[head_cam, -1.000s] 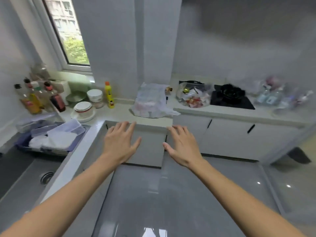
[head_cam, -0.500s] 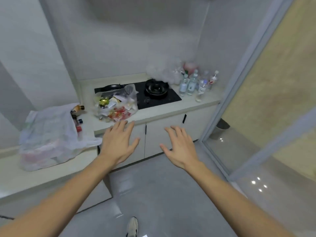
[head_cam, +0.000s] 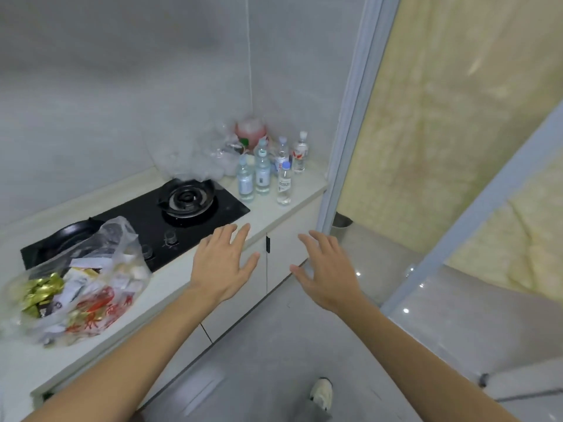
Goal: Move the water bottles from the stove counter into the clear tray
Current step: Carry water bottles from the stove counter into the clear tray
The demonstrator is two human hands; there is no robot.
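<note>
The task looks to be at its very beginning. All the water bottles [head_cam: 264, 170] that I can see stand upright in a group at the far right end of the surface [head_cam: 275, 213], just beside the stove [head_cam: 182, 208], and none is lifted. The left hand [head_cam: 224, 263] and the right hand [head_cam: 327, 272] are both spread, with straight fingers, in the air before the cupboard, holding nothing. The clear tray is not in view, so every bottle remains to be moved.
</note>
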